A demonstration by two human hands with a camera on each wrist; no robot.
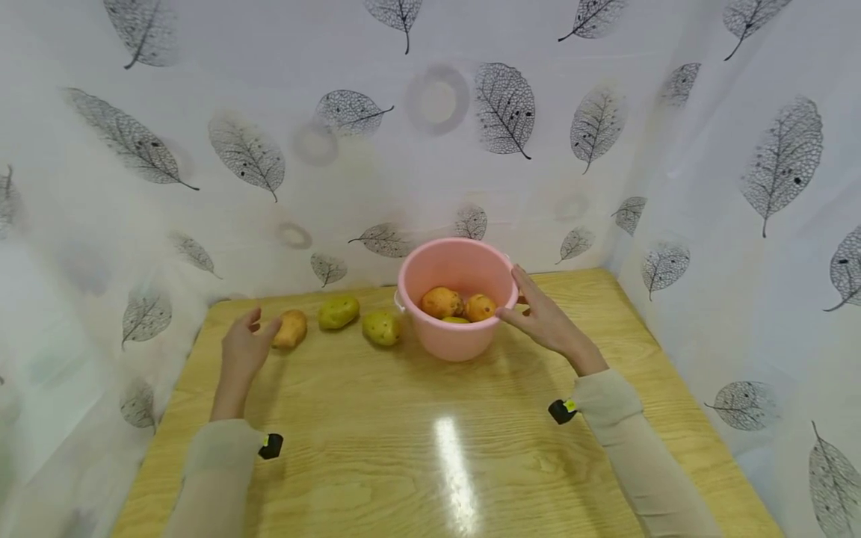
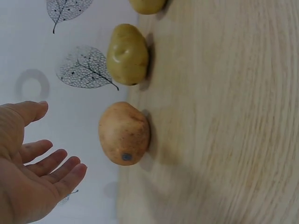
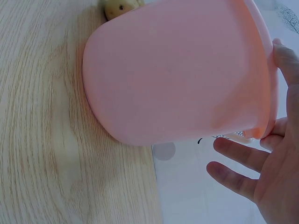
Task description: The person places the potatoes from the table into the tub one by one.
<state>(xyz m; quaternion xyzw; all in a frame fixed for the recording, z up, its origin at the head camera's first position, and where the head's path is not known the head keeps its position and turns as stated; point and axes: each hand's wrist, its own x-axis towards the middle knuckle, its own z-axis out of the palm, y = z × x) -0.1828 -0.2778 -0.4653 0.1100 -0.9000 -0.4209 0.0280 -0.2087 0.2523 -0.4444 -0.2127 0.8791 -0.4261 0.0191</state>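
Note:
My left hand (image 1: 245, 345) hovers just left of a brown potato (image 1: 290, 329), fingers spread and loosely bent, holding nothing. A gap shows between that hand and the potato (image 2: 124, 133) in the left wrist view. Two yellow-green potatoes lie to its right, one farther back (image 1: 338, 311) and one beside the bucket (image 1: 381, 328). My right hand (image 1: 548, 323) touches the right rim of a pink bucket (image 1: 454, 344) with thumb and forefinger, its other fingers extended outside the wall (image 3: 177, 74). Inside lie two brownish potatoes (image 1: 442, 302) and a partly hidden yellowish one (image 1: 455, 320).
The wooden table (image 1: 363, 426) meets a pale, leaf-printed curtain (image 1: 377, 172) behind the potatoes and bucket. More curtain hangs along both sides. A white handle mount (image 1: 399, 301) sticks out on the bucket's left side.

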